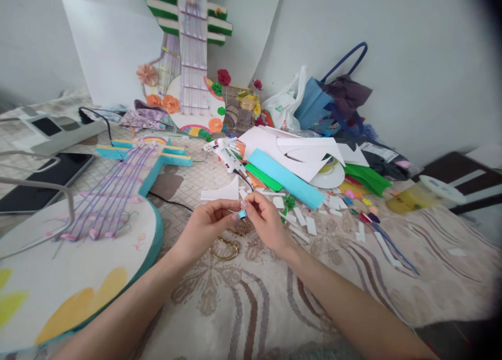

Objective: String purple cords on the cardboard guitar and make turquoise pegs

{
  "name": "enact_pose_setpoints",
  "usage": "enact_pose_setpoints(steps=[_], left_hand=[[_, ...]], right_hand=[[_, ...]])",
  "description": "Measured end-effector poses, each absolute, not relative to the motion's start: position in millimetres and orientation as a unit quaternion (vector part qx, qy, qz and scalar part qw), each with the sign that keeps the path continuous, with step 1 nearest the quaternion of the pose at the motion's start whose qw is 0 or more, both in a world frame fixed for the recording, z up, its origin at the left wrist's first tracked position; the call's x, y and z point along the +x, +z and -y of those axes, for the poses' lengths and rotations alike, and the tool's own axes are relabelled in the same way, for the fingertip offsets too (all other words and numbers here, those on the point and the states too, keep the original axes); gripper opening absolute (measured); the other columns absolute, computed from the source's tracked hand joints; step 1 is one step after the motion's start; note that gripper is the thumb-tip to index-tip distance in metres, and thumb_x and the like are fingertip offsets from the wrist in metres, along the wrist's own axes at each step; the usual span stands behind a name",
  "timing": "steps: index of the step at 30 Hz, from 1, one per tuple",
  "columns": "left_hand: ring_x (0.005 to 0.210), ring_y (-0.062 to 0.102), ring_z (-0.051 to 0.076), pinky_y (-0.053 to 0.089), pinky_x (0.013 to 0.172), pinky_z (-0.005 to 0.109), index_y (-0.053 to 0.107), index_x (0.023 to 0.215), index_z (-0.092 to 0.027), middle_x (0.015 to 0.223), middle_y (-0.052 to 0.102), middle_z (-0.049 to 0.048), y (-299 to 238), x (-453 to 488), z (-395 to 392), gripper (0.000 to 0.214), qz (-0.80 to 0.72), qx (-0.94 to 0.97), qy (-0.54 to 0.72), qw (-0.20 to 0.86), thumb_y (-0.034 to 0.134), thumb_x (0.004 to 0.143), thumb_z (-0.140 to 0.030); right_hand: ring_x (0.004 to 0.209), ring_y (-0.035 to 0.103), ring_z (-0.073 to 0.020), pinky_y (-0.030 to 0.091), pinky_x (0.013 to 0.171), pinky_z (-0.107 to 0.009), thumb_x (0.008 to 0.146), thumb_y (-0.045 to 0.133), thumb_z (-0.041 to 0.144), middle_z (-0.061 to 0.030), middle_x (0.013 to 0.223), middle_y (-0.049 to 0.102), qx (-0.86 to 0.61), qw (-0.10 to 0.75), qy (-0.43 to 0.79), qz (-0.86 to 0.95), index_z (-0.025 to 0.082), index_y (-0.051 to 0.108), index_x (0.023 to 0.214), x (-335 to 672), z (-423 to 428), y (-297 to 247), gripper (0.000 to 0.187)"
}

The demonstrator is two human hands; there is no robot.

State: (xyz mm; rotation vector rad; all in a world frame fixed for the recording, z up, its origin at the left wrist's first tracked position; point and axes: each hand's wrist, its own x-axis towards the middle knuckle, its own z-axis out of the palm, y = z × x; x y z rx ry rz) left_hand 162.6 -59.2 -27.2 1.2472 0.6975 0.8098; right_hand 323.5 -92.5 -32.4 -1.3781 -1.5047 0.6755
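My left hand (204,223) and my right hand (268,224) meet over the table, fingers pinched together around a small light-blue piece (242,214). It looks like a scrap of paper or foam, but its exact kind is too small to tell. Just below my fingers lie gold loops (226,251), which look like scissor handles, partly hidden by my hands. To the left of my left arm rests a large handmade guitar (113,203) with a white face, light-blue sides and purple strings.
Behind my hands are a white glue gun (225,155), a light-blue paper strip (284,178), white sheets (290,145) and scattered white scraps (310,225). A second decorated guitar (194,62) leans at the back. A phone (47,179) lies left; a plastic tub (421,195) stands right.
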Motion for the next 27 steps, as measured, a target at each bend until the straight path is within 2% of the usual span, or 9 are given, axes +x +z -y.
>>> enact_pose_setpoints(steps=[4,9,14,21,27], left_hand=[[0.083,0.063,0.015,0.050,0.080,0.030,0.064,0.101,-0.015,0.097,0.069,0.0060,-25.3,160.6,57.7,0.032,-0.344,0.541,0.402,0.654,0.073,0.074,-0.027],[0.081,0.063,0.016,0.051,0.078,0.030,0.063,0.103,-0.013,0.093,0.069,0.0066,-25.8,160.4,56.3,0.036,-0.341,0.554,0.387,0.654,0.073,0.073,-0.031],[0.087,0.062,0.019,0.049,0.084,0.033,0.064,0.100,-0.014,0.099,0.068,0.0082,-25.4,161.2,57.1,0.036,-0.369,0.544,0.366,0.659,0.060,0.083,-0.045],[0.062,0.054,0.012,0.043,0.061,0.025,0.061,0.075,-0.013,0.066,0.062,0.0019,-25.9,158.3,53.5,0.027,-0.382,0.639,0.284,0.604,0.061,0.080,-0.040],[0.056,0.050,0.011,0.040,0.055,0.024,0.058,0.070,-0.014,0.063,0.059,0.0008,-27.5,156.1,51.5,0.028,-0.388,0.653,0.286,0.584,0.060,0.080,-0.041]], right_hand=[[0.060,0.047,-0.0121,0.039,0.059,-0.025,0.094,0.040,0.041,0.0028,0.063,0.048,-0.552,0.494,0.325,0.588,0.021,0.048,0.073,322.8,93.4,-30.4,0.030],[0.059,0.046,-0.0112,0.037,0.054,-0.023,0.086,0.055,0.042,0.0026,0.068,0.051,-0.531,0.464,0.392,0.590,0.020,0.054,0.080,322.5,92.9,-28.5,0.023],[0.061,0.046,-0.0104,0.037,0.056,-0.022,0.086,0.053,0.034,0.0031,0.067,0.050,-0.542,0.470,0.392,0.576,0.018,0.053,0.075,322.2,92.4,-28.7,0.019],[0.061,0.045,-0.0098,0.036,0.055,-0.021,0.086,0.054,0.031,0.0033,0.067,0.049,-0.540,0.466,0.385,0.586,0.018,0.054,0.077,321.5,93.6,-28.4,0.016],[0.060,0.047,-0.0102,0.037,0.055,-0.022,0.087,0.053,0.036,0.0030,0.068,0.051,-0.536,0.462,0.375,0.598,0.019,0.054,0.081,322.4,92.7,-30.0,0.019]])
